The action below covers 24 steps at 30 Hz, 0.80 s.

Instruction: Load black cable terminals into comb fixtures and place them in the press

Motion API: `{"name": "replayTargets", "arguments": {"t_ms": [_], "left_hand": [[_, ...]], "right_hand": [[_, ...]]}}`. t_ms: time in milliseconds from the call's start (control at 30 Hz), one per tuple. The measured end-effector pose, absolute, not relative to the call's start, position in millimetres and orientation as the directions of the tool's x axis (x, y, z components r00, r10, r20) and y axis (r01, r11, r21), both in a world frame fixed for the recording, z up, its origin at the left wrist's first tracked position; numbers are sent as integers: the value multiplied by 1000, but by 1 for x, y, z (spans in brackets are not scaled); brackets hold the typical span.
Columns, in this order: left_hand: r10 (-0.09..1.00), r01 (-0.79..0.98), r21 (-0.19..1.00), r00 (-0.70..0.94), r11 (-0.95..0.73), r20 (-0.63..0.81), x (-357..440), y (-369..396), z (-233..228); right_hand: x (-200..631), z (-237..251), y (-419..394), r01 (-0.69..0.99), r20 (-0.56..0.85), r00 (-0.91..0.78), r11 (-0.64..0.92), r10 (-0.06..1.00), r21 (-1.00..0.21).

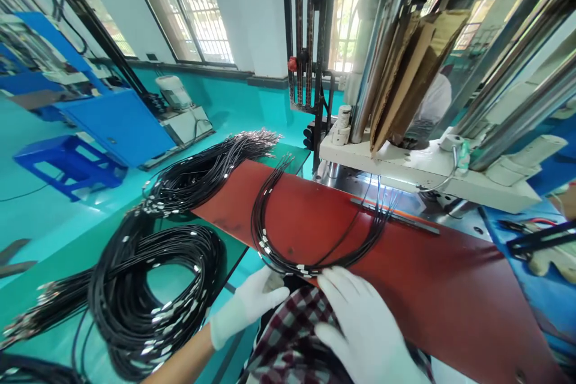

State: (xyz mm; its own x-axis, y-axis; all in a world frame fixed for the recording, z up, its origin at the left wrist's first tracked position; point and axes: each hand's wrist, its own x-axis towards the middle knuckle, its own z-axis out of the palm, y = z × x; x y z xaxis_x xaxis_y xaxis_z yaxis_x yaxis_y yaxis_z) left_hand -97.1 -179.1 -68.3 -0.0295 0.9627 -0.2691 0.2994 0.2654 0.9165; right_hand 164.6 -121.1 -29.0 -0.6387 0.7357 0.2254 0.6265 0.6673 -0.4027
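Observation:
A thin bundle of black cables [258, 216] with white tags curves in a U across the red board [423, 288]. The bundle's right-hand ends reach under the white press plate, and its left-hand ends lie loose near the board's far edge. My left hand [252, 300], in a white glove, is just below the curve at the near edge, thumb stretched out and fingertips partly hidden. My right hand [360, 318], also gloved, lies palm down with fingers extended and thumb apart. Its fingertips are at the cables by the board's edge; I cannot tell whether they touch.
Large coils of black cable [121, 294] cover the green table [67, 264] at left. Ahead stands a press [432, 168] with steel columns and cardboard [400, 78] tucked between them. A metal strip [396, 216] lies before it. Pliers [535, 225] are at right, a blue stool [67, 156] at left.

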Motion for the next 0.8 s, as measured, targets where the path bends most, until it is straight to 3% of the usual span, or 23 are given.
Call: {"name": "replayTargets", "arguments": {"t_ms": [100, 200, 333, 467, 533, 600, 667, 733, 800], "left_hand": [[976, 316, 926, -3, 207, -217, -93, -178, -51], [978, 234, 949, -45, 209, -205, -96, -184, -44], [965, -166, 959, -91, 227, -245, -107, -166, -38], [978, -444, 886, -84, 137, -193, -118, -112, -24], [994, -596, 801, -51, 50, -99, -116, -92, -10], [998, -646, 763, 61, 35, 5, -104, -88, 8], [980, -442, 895, 197, 57, 34, -81, -100, 29], [961, -26, 1000, 276, -15, 22, -52, -119, 47], [928, 274, 952, 372, -139, 28, -22, -134, 53]], "right_hand": [[82, -29, -90, 549, 72, -827, 829, 557, -111], [49, -25, -71, 541, -24, -841, 837, 541, -80], [66, -22, -69, 488, 19, -859, 829, 512, -273], [86, -16, -62, 452, -86, -874, 738, 478, -501], [90, -9, -45, 402, -110, -849, 496, 517, -769], [93, 5, -20, 267, -126, -787, 150, 604, -952], [95, 28, 5, 112, -184, -750, -153, 635, -982], [97, 58, 18, -37, -241, -794, -440, 559, -897], [102, 93, 15, -115, -226, -846, -580, 482, -806]]}}
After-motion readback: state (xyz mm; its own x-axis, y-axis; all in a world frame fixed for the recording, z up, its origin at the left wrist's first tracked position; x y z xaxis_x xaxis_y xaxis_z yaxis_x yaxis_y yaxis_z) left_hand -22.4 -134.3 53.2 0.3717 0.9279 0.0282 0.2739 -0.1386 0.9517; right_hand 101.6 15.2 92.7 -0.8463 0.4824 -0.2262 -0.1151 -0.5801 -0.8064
